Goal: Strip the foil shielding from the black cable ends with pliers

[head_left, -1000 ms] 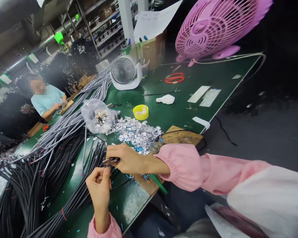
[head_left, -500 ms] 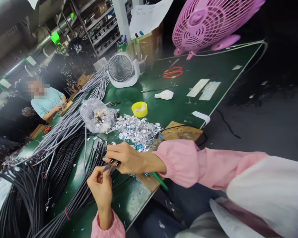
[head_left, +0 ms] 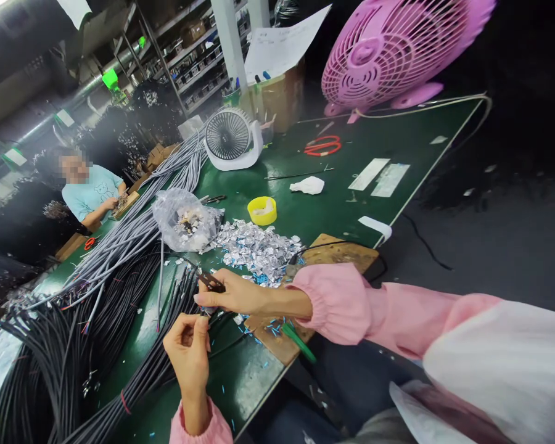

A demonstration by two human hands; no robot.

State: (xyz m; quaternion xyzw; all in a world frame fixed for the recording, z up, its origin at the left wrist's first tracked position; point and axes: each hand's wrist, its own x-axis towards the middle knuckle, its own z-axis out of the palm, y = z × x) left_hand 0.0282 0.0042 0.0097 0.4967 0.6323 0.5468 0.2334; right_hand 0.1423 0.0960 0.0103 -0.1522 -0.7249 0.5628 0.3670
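Note:
In my right hand (head_left: 240, 293) is a pair of dark thread snips (head_left: 211, 282), tucked against the fingers and pointing up and left. The thumb and fingertips of this hand meet just above my left hand (head_left: 189, 348). That left hand is closed in a pinch on what appears to be the end of a black cable, mostly hidden by the fingers. Beneath and left of it runs a bundle of black cables (head_left: 150, 364), tied with a red band (head_left: 125, 402). A pile of silver foil scraps and blue bits (head_left: 259, 246) lies beyond my right hand.
Grey cables (head_left: 124, 225) and more black cables (head_left: 50, 357) cover the left side. Behind the foil are a plastic bag (head_left: 176, 228), a yellow ring (head_left: 261, 211), a white fan (head_left: 231, 139) and red-handled scissors (head_left: 324, 145). A pink fan (head_left: 393, 55) stands at the back; a co-worker (head_left: 92, 191) sits far left.
The snips have swung up from between my hands, their blades no longer at the left fingertips. My right thumb and fingertips have come down near the left pinch, which stays closed.

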